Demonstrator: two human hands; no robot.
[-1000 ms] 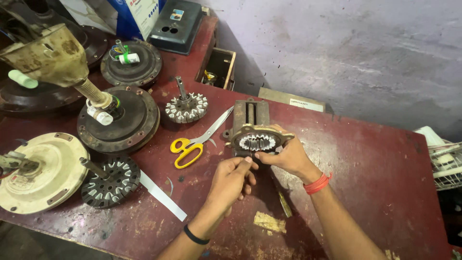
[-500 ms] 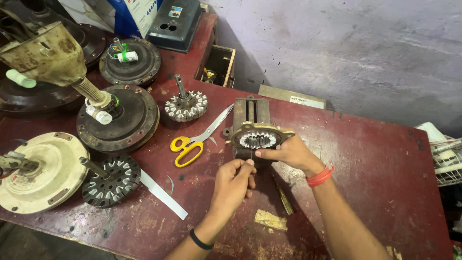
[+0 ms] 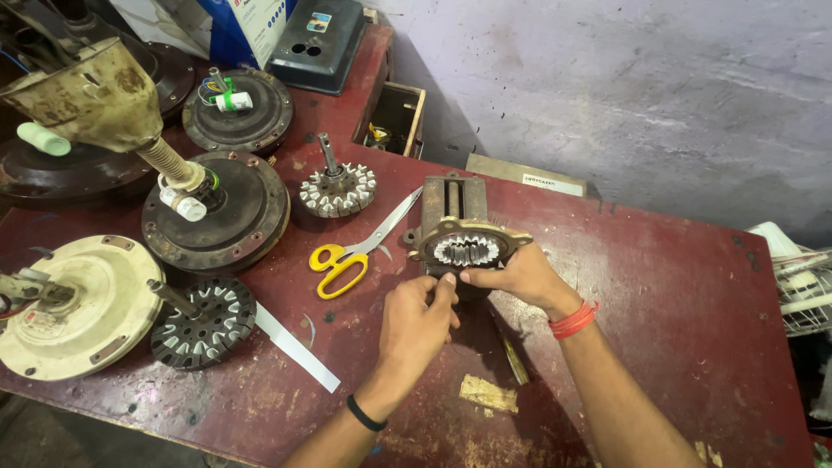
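A round brass-coloured stator ring (image 3: 469, 245) with white slot liners rests on a small metal vise (image 3: 451, 200) on the dark red table (image 3: 676, 286). My right hand (image 3: 513, 279) pinches the ring's near rim from the right. My left hand (image 3: 417, 322) is closed just below it, thumb and fingertips touching the same near edge; a thin white strip may be between the fingers, but I cannot tell. Yellow-handled scissors (image 3: 344, 257) lie just left of the vise.
Left of the hands lie a wound stator with a shaft (image 3: 336, 188), a dark stator (image 3: 203, 321), a cream motor cover (image 3: 65, 307), dark fan motor housings (image 3: 218, 211) and white paper strips (image 3: 295, 347). A wooden box (image 3: 396, 119) stands behind. A white wire guard (image 3: 802, 286) sits at the right edge.
Both hands have stayed at the ring's near edge with small finger movements. The view has shifted slightly, nothing else has moved.
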